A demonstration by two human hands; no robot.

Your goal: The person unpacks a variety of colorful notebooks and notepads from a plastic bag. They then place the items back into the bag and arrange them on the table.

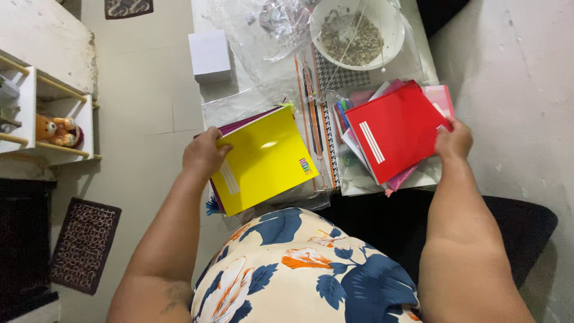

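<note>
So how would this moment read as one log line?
left hand: grips yellow notebook | right hand: grips red notebook | white bowl beyond

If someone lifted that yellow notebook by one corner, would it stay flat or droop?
The yellow notebook would probably droop a little: it looks thin with a soft cover. Its glossy cover shows a glare spot, so it may slip on the clear plastic bag beneath. The left hand grips one edge easily, suggesting it is light.

The yellow notebook (263, 158) has a glossy card cover that catches the light, while the red notebook (396, 130) looks smooth and matt. Clear, crinkled plastic bags (251, 24) lie by a smooth white bowl (382, 18) and a paper stack (210, 55).
</note>
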